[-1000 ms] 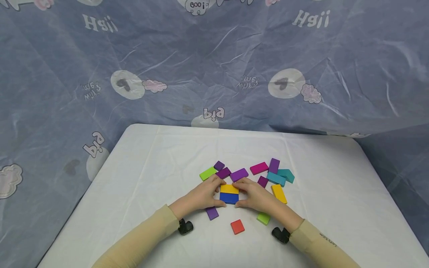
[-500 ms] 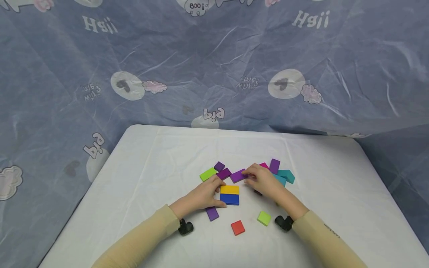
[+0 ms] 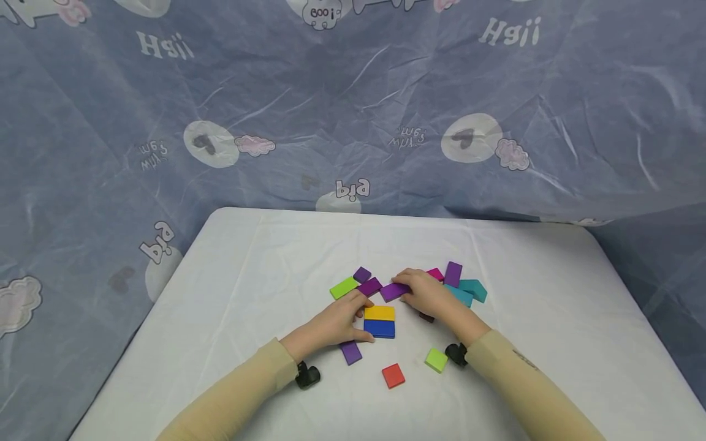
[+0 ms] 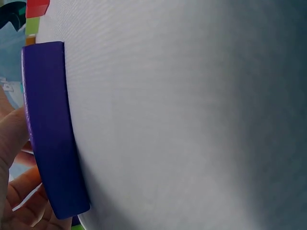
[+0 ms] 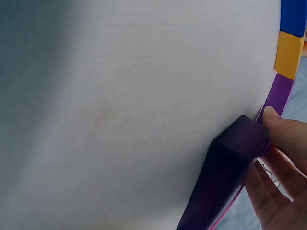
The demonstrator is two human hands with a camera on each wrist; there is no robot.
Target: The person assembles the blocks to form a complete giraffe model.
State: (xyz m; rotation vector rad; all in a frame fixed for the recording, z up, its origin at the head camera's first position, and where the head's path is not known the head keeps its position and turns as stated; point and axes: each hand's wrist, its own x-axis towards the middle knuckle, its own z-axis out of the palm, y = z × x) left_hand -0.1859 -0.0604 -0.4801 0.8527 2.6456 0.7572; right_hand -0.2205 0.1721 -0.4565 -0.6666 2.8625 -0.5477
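Note:
In the head view my left hand [image 3: 339, 320] is curled at the left end of a yellow block [image 3: 380, 313] and a blue block [image 3: 379, 329], which lie side by side. Its thumb is at the blue block's near corner and its index finger at the yellow block's far corner. My right hand [image 3: 427, 294] pinches the right end of a purple rectangular block [image 3: 393, 293] just beyond them. The right wrist view shows the thumb against that purple block [image 5: 278, 96], and a dark purple block [image 5: 223, 167] in front of the fingers.
Behind the hands lie a lime block [image 3: 344, 288], dark purple blocks [image 3: 369, 286] and teal blocks [image 3: 473, 289]. Nearer are a red square block [image 3: 393, 376], a lime one [image 3: 436, 360] and a purple block [image 3: 351, 353] under the left wrist. White cloth covers the table [image 3: 276, 245].
My right hand has left the yellow and blue blocks, moved away to the purple block and taken hold of its end. The left hand has stayed in place.

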